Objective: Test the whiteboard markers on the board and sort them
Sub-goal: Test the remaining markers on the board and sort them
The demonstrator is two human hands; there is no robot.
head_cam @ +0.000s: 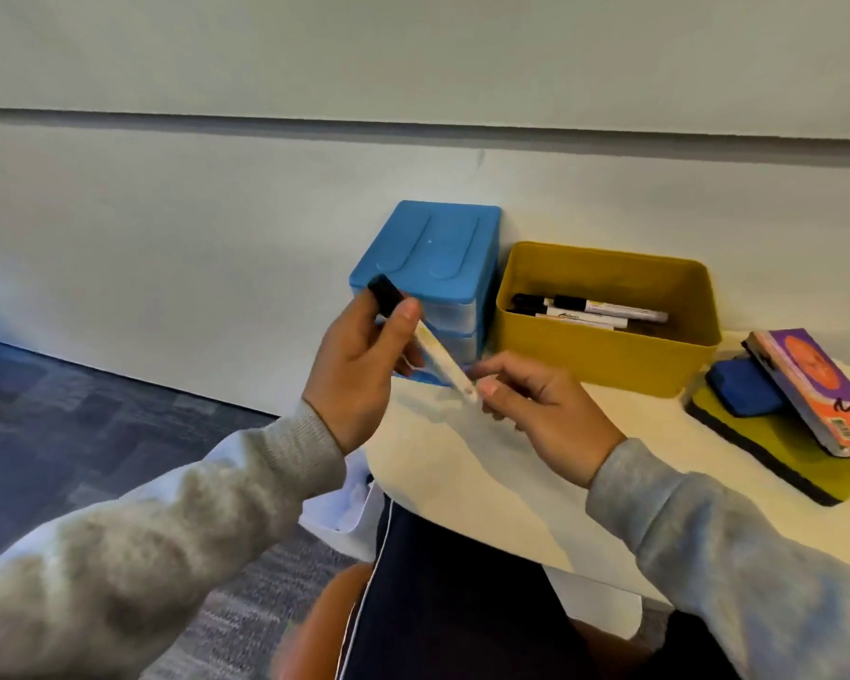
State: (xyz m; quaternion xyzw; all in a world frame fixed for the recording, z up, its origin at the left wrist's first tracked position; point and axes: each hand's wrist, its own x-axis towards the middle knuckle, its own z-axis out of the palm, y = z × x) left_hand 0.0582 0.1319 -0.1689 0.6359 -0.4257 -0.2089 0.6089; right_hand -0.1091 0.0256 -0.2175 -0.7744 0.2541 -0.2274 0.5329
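Fingers of left hand (359,365) and right hand (536,404) pinch slim white black-capped marker (433,355).

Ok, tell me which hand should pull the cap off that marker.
Left, probably. The left hand already grips the marker right at its black cap, thumb against it. The right hand pinches the far white end, so it can steady the barrel.

The open yellow plastic bin (609,355) can be reached from above, with the blue plastic drawer unit (430,257) standing just beside it on the left. On the right, a stack of foam erasers (776,434) occupies the white tabletop (487,463). Bare tabletop lies between the stack and the bin.
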